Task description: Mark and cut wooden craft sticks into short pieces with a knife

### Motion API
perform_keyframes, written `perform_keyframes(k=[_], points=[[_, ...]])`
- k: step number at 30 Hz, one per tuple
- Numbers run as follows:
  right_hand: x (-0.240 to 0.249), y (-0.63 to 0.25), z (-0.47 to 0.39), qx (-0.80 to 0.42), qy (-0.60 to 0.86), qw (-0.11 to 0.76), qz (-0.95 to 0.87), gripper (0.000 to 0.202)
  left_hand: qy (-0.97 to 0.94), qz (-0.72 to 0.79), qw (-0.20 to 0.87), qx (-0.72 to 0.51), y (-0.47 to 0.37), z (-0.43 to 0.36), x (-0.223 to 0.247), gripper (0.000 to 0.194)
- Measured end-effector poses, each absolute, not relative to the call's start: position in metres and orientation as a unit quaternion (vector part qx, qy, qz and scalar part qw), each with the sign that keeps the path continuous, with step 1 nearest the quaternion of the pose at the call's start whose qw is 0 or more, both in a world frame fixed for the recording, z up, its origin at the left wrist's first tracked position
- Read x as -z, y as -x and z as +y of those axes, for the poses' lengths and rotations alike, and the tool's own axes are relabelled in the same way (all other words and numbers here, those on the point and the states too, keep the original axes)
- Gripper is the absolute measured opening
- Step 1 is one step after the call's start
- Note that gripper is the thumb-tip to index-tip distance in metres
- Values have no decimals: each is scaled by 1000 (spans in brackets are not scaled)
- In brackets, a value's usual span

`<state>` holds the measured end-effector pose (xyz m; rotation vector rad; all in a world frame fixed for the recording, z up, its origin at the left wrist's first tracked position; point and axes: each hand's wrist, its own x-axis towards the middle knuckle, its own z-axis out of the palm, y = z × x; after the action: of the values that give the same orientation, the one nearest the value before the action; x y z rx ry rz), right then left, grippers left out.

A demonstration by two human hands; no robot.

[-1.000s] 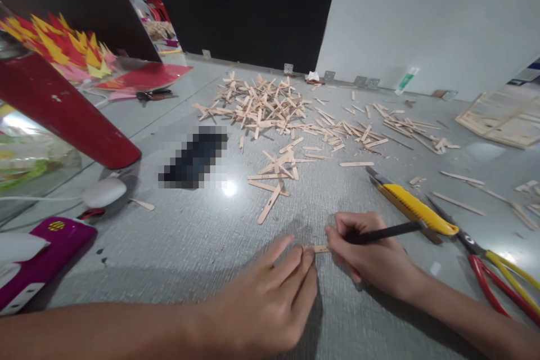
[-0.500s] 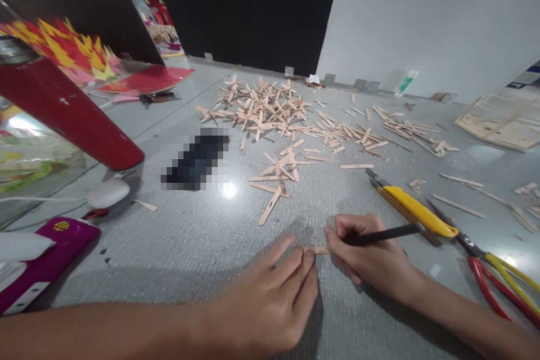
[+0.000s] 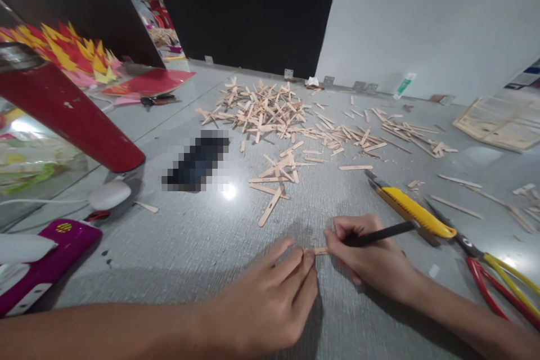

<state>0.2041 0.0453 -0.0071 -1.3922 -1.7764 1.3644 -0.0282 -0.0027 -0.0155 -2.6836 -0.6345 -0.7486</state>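
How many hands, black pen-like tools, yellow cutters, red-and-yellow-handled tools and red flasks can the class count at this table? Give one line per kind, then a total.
Hands: 2 (left hand, right hand)
Black pen-like tool: 1
Yellow cutter: 1
Red-and-yellow-handled tool: 1
Red flask: 1
Total: 6

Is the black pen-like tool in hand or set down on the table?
In hand. The right hand grips the black pen-like tool; its shaft slants out from the grip, while its tip is hidden.
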Motion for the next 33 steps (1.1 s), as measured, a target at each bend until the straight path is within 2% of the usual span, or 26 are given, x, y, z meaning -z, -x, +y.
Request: perform_keyframes(k=[9,33], points=[[4,-196,44,-512,503,245,-652,46,926,-222,145,268,26,-2,14,29],[9,-196,48,-443,490,249,-708,48,926,-217,154,268,27,-2,14,28]])
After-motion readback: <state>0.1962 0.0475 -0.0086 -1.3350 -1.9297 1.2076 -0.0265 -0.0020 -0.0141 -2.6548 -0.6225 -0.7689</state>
